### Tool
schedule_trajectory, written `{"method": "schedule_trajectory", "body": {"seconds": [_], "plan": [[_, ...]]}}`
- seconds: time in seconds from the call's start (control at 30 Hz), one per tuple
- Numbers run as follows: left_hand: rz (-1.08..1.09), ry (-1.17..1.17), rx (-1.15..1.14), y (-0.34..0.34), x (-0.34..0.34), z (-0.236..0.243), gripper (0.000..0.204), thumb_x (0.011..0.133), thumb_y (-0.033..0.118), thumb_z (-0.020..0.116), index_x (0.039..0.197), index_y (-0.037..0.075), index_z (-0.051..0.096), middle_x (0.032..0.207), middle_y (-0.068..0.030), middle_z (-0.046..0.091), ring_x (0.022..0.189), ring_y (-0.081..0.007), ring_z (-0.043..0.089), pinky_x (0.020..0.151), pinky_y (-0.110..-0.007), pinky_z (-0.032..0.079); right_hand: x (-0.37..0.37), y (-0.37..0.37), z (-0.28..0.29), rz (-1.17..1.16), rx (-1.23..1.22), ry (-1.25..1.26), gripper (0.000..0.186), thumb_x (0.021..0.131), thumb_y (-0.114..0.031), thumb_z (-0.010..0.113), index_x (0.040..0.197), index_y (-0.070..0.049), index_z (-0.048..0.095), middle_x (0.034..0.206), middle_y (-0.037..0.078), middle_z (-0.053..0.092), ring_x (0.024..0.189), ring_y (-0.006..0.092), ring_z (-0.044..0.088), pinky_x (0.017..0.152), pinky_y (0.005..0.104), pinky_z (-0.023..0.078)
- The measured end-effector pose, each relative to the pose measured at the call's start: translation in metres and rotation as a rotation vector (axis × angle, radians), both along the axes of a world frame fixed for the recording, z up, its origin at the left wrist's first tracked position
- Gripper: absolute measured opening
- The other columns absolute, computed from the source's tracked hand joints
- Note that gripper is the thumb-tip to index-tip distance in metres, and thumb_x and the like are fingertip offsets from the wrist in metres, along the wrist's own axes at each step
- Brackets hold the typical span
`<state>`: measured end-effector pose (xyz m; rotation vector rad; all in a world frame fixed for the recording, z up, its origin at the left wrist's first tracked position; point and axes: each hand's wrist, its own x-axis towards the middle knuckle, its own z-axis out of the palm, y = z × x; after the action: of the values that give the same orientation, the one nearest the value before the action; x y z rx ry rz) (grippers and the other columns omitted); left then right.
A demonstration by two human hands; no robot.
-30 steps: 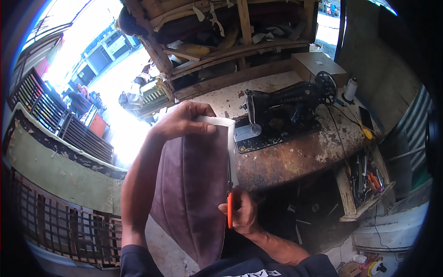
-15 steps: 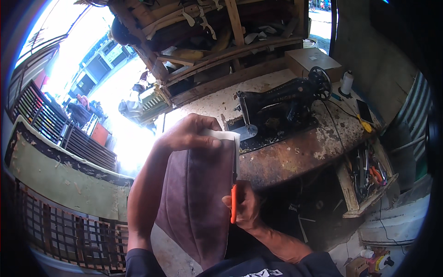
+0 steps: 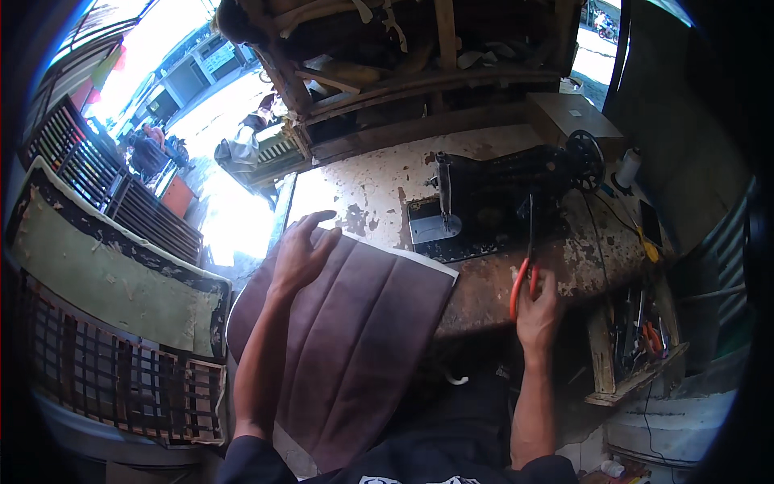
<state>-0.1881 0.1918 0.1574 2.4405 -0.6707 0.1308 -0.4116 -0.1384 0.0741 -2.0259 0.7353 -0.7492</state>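
A brown quilted fabric panel point(image 3: 355, 315) with stitched lines and a white backing edge lies over the front of the worktable and hangs toward my lap. My left hand point(image 3: 302, 256) rests on its upper left part, fingers spread apart and not gripping it. In my right hand point(image 3: 538, 310) is a pair of scissors point(image 3: 526, 278) with orange-red handles, blades pointing away from me. The scissors are held to the right of the panel, apart from it. Beyond them stands a black sewing machine point(image 3: 508, 185) with a handwheel at its right end.
The worktable point(image 3: 484, 302) has worn, peeling paint. A cardboard box point(image 3: 572, 117), a thread spool point(image 3: 629, 168) and a yellow-handled tool point(image 3: 647, 244) sit at the right. An open drawer point(image 3: 637, 379) holds tools. A wooden furniture frame point(image 3: 427, 85) rises behind; a green padded frame point(image 3: 121, 258) stands left.
The panel has been lowered from upright and spread over the table edge. My left hand has let go of its top edge. My right hand has moved right and away with the scissors.
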Motion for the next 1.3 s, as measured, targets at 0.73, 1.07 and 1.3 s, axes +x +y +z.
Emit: {"method": "schedule_trajectory", "body": {"seconds": [0.73, 1.07, 1.3], "plan": [[0.471, -0.061, 0.281, 0.028, 0.096, -0.127, 0.038, 0.098, 0.036, 0.065, 0.106, -0.001, 0.073, 0.114, -0.0281, 0.066, 0.116, -0.0445, 0.059, 0.098, -0.055, 0.047, -0.052, 0.101, -0.045, 0.441, -0.18, 0.115, 0.054, 0.082, -0.027, 0.088, 0.123, -0.002, 0.063, 0.119, 0.018, 0.056, 0.107, 0.0372, 0.058, 0.092, 0.0465, 0.05], [0.378, -0.479, 0.152, -0.031, 0.066, -0.049, 0.033, 0.106, 0.034, 0.056, 0.091, 0.004, 0.06, 0.086, -0.0195, 0.065, 0.076, -0.0424, 0.067, 0.066, -0.053, 0.051, -0.08, 0.103, -0.065, 0.538, 0.531, 0.377, 0.038, 0.092, -0.041, 0.081, 0.09, -0.006, 0.066, 0.067, 0.008, 0.065, 0.061, 0.0185, 0.064, 0.059, 0.0365, 0.05], [-0.214, -0.675, -0.024, -0.131, 0.034, -0.003, 0.023, 0.094, 0.026, 0.073, 0.101, 0.007, 0.062, 0.1, -0.0109, 0.06, 0.096, -0.0303, 0.061, 0.085, -0.044, 0.047, -0.111, 0.107, -0.06, 1.08, 0.671, 0.664, 0.056, 0.089, -0.054, 0.081, 0.085, 0.002, 0.079, 0.074, 0.014, 0.077, 0.078, 0.0227, 0.078, 0.07, 0.0324, 0.059]]}}
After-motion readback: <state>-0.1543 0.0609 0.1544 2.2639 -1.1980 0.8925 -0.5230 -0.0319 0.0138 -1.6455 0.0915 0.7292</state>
